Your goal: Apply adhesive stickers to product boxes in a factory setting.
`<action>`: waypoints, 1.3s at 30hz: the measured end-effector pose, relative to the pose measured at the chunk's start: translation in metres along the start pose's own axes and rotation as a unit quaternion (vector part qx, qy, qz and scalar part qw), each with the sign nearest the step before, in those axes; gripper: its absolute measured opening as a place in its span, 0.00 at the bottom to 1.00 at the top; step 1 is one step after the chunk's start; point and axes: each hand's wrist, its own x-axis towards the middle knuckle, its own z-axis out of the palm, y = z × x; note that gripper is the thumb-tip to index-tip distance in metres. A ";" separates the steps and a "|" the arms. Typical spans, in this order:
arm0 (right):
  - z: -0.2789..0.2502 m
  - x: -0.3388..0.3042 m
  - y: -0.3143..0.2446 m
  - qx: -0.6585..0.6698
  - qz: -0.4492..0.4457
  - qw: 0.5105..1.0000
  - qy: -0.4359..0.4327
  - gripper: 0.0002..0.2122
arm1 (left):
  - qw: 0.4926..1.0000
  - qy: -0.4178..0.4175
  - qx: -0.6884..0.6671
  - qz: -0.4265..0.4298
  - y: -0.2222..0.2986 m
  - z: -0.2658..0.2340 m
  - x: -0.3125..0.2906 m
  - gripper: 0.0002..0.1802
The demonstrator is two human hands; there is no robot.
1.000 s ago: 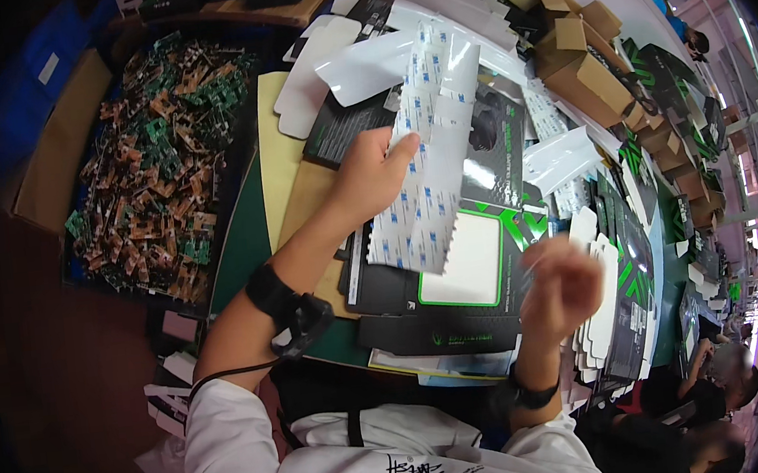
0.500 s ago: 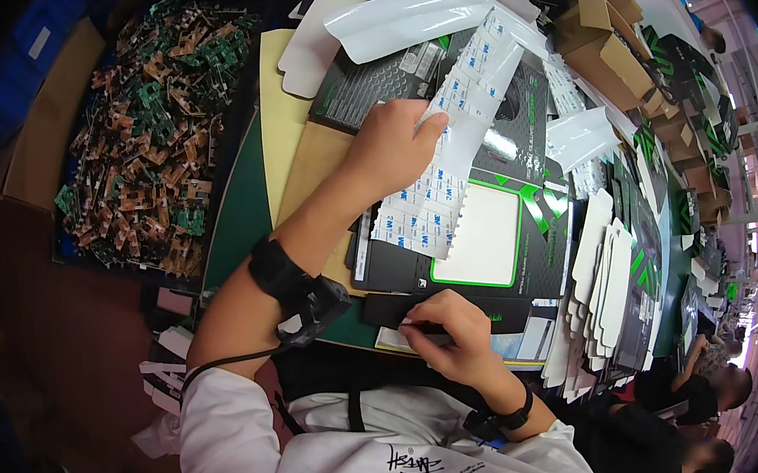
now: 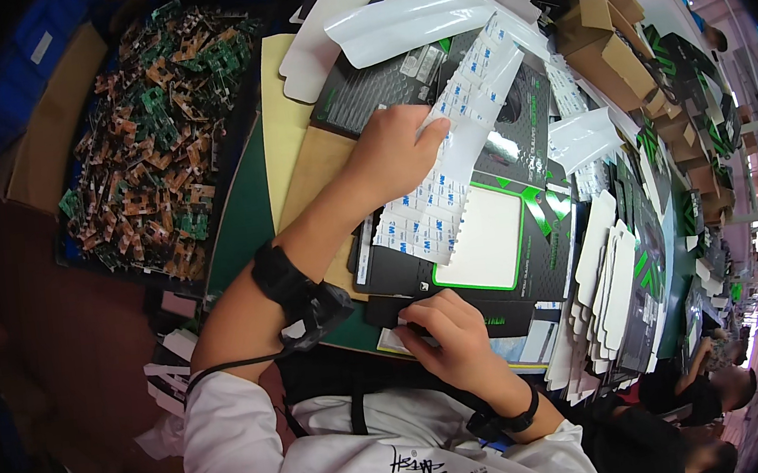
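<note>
My left hand point(image 3: 398, 151) grips a long white backing sheet point(image 3: 434, 217) with blue print and a serrated edge, thumb on top, over a flat black carton point(image 3: 535, 266) with green markings. The carton's white panel point(image 3: 494, 232) with a green border shows just right of the sheet's lower end. My right hand point(image 3: 452, 332) is at the carton's near black flap point(image 3: 507, 315), fingers curled and thumb close to the index finger. Whatever lies between those fingertips is too small or hidden to make out.
A large bin of circuit boards point(image 3: 148, 150) stands at the left. White glossy sheets point(image 3: 403, 22) lie at the far side. Stacked flat cartons point(image 3: 612, 295) lean at the right, with open brown boxes point(image 3: 603, 37) behind them. Other people point(image 3: 691, 388) sit at lower right.
The right fingers have shifted slightly and curled at the flap's near edge. My left hand keeps its hold on the sheet, almost unmoved. The whole view has shifted a little.
</note>
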 end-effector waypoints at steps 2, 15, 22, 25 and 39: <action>-0.011 0.013 -0.010 -0.022 0.074 0.997 0.016 0.18 | 1.000 -0.001 0.014 -0.010 0.002 0.000 0.001 0.16; -0.042 -0.033 -0.003 -0.175 0.115 0.977 -0.032 0.31 | 0.973 0.028 -0.208 -0.096 -0.009 -0.001 0.009 0.14; -0.110 -0.033 -0.014 0.088 0.005 0.976 0.197 0.33 | 0.758 0.075 -0.633 -0.136 0.040 -0.078 0.002 0.13; -0.120 -0.056 -0.014 -0.194 -0.109 0.859 0.461 0.22 | 0.651 -0.015 -0.759 0.024 0.030 -0.103 0.004 0.05; -0.111 -0.025 -0.052 0.455 0.155 0.826 -0.296 0.13 | 0.963 0.040 -0.266 0.015 0.075 -0.068 -0.021 0.14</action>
